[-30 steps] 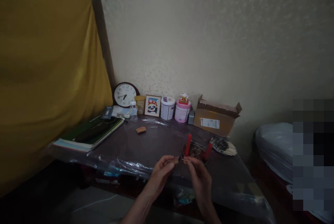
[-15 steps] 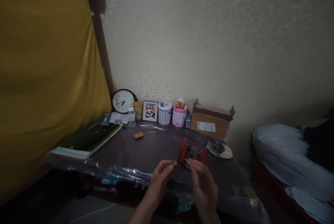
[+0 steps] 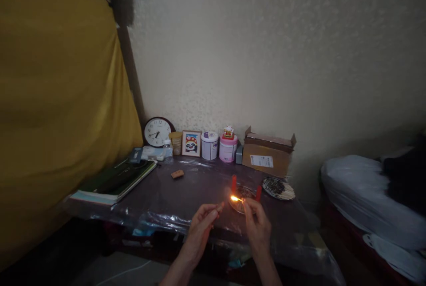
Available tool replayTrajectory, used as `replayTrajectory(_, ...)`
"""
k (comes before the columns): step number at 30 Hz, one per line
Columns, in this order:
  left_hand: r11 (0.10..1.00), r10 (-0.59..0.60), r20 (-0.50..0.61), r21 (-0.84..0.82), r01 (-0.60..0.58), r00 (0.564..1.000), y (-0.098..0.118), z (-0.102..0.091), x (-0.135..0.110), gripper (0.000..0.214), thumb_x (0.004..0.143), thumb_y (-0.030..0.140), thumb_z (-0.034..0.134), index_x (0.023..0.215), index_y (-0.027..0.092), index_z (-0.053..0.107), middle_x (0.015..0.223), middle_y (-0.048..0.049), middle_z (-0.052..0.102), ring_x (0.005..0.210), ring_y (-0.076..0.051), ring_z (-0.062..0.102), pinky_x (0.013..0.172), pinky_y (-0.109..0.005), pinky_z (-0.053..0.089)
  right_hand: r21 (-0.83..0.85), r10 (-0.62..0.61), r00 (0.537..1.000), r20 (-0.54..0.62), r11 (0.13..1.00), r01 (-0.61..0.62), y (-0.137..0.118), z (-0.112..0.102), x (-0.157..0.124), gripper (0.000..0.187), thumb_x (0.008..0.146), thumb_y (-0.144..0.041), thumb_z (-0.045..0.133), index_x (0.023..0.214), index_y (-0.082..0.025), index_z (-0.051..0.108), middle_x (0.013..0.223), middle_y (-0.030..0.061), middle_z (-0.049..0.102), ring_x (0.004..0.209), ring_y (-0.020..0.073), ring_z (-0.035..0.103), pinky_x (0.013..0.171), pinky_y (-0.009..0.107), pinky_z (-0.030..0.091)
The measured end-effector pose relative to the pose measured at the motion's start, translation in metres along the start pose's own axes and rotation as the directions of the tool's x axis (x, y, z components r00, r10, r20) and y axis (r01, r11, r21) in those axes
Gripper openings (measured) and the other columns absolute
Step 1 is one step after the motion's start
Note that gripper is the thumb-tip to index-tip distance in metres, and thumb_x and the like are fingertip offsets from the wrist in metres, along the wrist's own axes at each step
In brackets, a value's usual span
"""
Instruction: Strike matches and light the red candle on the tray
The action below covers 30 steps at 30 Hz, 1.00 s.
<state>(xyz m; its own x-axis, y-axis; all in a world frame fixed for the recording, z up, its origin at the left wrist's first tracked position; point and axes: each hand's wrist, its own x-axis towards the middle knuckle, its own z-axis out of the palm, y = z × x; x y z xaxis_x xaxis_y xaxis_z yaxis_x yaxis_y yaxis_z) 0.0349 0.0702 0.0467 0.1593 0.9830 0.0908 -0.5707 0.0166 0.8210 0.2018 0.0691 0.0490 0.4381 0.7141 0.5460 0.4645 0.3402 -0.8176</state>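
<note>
Between the thumb and fingers of my right hand (image 3: 257,223) is a burning match (image 3: 240,199), its flame pointing left. The flame is in front of a round dish (image 3: 230,205) with dark bits in it. Two upright red candles, a left candle (image 3: 234,183) and a right candle (image 3: 258,193), stand at the dish; I see no flame on either. My left hand (image 3: 201,226) is closed in a pinch left of the dish, around something small that the fingers mostly hide. Right of the candles lies a plate of dark-headed matches (image 3: 278,188).
A small brown piece (image 3: 177,173) lies on the plastic-covered table (image 3: 199,188). Along the wall stand a clock (image 3: 157,132), a framed panda picture (image 3: 191,143), a white tin (image 3: 210,146), a pink tin (image 3: 228,149) and a cardboard box (image 3: 265,155). Books (image 3: 116,182) lie at the left.
The match in my right hand was unlit and now burns with a bright flame. My right hand has shifted slightly left and up; the left hand stays in nearly the same place.
</note>
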Motion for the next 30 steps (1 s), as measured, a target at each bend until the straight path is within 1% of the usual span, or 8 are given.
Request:
replayTrajectory(3,0.999,0.018,-0.026,0.035,-0.017,1.0,-0.002,-0.013,0.001,0.015,0.074,0.027,0.065,0.087,0.019,0.067,0.093,-0.0051,0.07,0.087,-0.016,0.059,0.081,-0.029,0.041,0.038,0.027,0.998,-0.058,0.999,-0.024,0.003,0.001,0.001,0.024,0.079,-0.04,0.054,0.081,-0.02,0.066,0.092,0.0066,0.068,0.087,0.0206,0.061,0.075,0.031,0.048)
replayTrajectory(7,0.99,0.049,-0.091,0.133,-0.036,0.995,-0.001,-0.033,0.006,0.018,0.07,0.029,0.069,0.085,0.019,0.067,0.098,-0.0062,0.07,0.097,-0.02,0.059,0.089,-0.032,0.039,0.06,0.096,0.989,-0.111,0.994,-0.09,0.01,-0.001,0.005,0.022,0.078,-0.04,0.056,0.079,-0.02,0.065,0.09,0.0056,0.066,0.087,0.0208,0.059,0.075,0.031,0.047)
replayTrajectory(9,0.985,0.063,-0.136,0.166,-0.04,0.989,0.0,-0.042,0.01,0.022,0.068,0.032,0.07,0.087,0.02,0.067,0.099,-0.0062,0.071,0.098,-0.021,0.06,0.092,-0.034,0.039,0.059,0.124,0.983,-0.134,0.991,-0.117,0.011,-0.003,0.007,0.022,0.077,-0.04,0.057,0.08,-0.02,0.065,0.09,0.0051,0.066,0.087,0.0211,0.059,0.076,0.031,0.047)
replayTrajectory(13,0.979,0.089,-0.196,0.199,-0.05,0.976,0.001,-0.056,0.016,0.03,0.065,0.035,0.072,0.09,0.02,0.066,0.093,-0.0058,0.072,0.096,-0.023,0.062,0.093,-0.037,0.04,0.073,0.118,0.976,-0.182,0.992,-0.106,0.011,-0.005,0.008,0.022,0.077,-0.042,0.058,0.078,-0.02,0.065,0.086,0.0046,0.065,0.084,0.0211,0.059,0.076,0.032,0.046)
replayTrajectory(16,0.978,0.099,-0.216,0.199,-0.056,0.971,0.0,-0.063,0.016,0.033,0.064,0.035,0.073,0.092,0.02,0.066,0.094,-0.0061,0.072,0.097,-0.023,0.062,0.093,-0.036,0.04,0.09,0.106,0.975,-0.197,0.992,-0.09,0.009,-0.004,0.007,0.023,0.077,-0.042,0.057,0.077,-0.02,0.065,0.084,0.0041,0.066,0.083,0.021,0.059,0.076,0.032,0.046)
replayTrajectory(20,0.983,0.069,-0.274,0.185,-0.017,0.959,-0.004,-0.072,0.014,0.034,0.063,0.036,0.073,0.093,0.02,0.065,0.094,-0.0054,0.072,0.092,-0.022,0.063,0.088,-0.036,0.043,0.114,0.104,0.974,-0.204,0.99,-0.082,0.011,-0.003,0.007,0.021,0.076,-0.041,0.06,0.077,-0.02,0.064,0.083,0.0038,0.065,0.083,0.0207,0.058,0.077,0.032,0.046)
replayTrajectory(23,0.986,0.068,-0.269,0.163,-0.024,0.961,-0.005,-0.076,0.011,0.031,0.066,0.034,0.072,0.093,0.02,0.064,0.095,-0.0057,0.071,0.091,-0.021,0.063,0.085,-0.035,0.045,0.139,0.111,0.975,-0.19,0.987,-0.086,0.012,-0.003,0.007,0.021,0.077,-0.04,0.058,0.077,-0.021,0.064,0.083,0.0031,0.064,0.082,0.0196,0.058,0.077,0.032,0.046)
replayTrajectory(30,0.997,0.05,-0.291,0.073,-0.03,0.955,-0.003,-0.083,0.009,0.031,0.063,0.032,0.074,0.09,0.02,0.065,0.089,-0.0033,0.072,0.086,-0.018,0.064,0.081,-0.029,0.046,0.18,0.128,0.977,-0.17,0.979,-0.097,0.011,-0.004,0.007,0.022,0.076,-0.04,0.06,0.078,-0.018,0.064,0.086,0.0046,0.064,0.083,0.0197,0.058,0.079,0.033,0.045)
